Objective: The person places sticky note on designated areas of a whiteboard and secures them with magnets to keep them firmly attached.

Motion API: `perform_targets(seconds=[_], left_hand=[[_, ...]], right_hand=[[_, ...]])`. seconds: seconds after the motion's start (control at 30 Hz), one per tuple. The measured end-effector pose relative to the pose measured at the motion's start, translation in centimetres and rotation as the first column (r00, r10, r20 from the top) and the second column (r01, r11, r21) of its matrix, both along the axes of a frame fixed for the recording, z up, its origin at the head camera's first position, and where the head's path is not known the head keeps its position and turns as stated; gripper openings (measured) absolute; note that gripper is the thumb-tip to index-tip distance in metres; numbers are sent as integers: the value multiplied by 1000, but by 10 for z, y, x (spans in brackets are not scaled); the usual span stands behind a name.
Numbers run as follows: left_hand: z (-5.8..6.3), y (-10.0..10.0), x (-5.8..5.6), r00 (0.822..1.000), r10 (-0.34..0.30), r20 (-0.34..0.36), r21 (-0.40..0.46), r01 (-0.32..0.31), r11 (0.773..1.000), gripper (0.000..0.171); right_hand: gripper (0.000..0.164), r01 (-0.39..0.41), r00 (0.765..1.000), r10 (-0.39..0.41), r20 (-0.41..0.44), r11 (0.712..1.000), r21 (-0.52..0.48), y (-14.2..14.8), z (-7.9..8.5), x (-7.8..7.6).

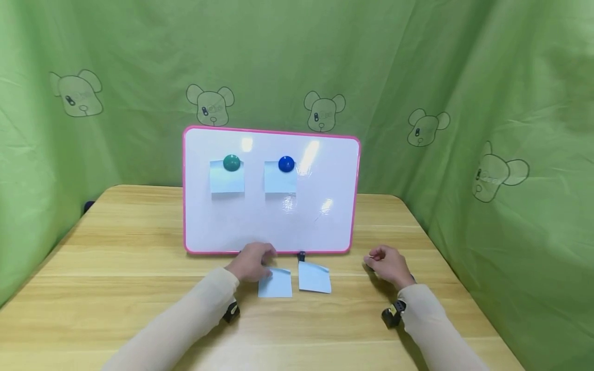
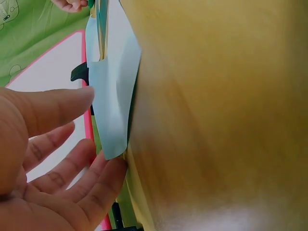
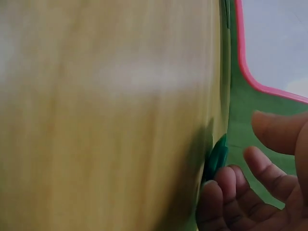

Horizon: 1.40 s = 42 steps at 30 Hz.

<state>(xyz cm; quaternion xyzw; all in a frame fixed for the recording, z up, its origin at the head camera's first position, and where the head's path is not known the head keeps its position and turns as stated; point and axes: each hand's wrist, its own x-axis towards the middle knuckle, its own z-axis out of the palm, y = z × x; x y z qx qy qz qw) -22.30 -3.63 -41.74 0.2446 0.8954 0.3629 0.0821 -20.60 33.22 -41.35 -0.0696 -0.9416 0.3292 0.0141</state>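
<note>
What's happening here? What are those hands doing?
Someone's left hand is at the left one of two pale blue notes on the table. Their right hand is close to a small green thing; I can't tell if they touch. Two more notes are up on the whiteboard, one with a green magnet and one with a blue magnet.

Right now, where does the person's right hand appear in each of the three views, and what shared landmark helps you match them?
Head: right hand, lower right of centre.
Left wrist: right hand at the top edge, left of centre, partly cut off.
Right wrist: right hand, lower right corner, partly cut off.
Shared landmark: pink-edged whiteboard.
</note>
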Motion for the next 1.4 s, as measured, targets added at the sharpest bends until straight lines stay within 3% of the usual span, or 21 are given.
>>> perform_targets(seconds=[0.17, 0.37, 0.57, 1.0, 1.23, 1.4], left_hand=[[2, 1, 2, 999, 3, 48, -21, -2, 1000, 44], [4, 1, 7, 1000, -18, 9, -73, 18, 997, 45], [4, 2, 9, 999, -32, -23, -115, 29, 993, 39], [1, 5, 12, 999, -15, 31, -129, 19, 991, 40], [1, 6, 10, 1000, -10, -1, -131, 10, 991, 43], [1, 5, 7, 999, -28, -38, -118, 24, 993, 34]], right_hand=[[33, -12, 998, 14, 56, 999, -40, 2, 0, -3], [33, -10, 994, 18, 108, 997, -72, 3, -2, -5], [32, -24, 994, 29, 102, 998, -54, 7, -4, -4], [40, 26, 991, -20, 134, 999, -38, 5, 0, -2], [39, 38, 990, -34, 140, 999, -31, 4, 2, -1], [35, 43, 988, -36, 148, 998, -50, 2, 6, 1]])
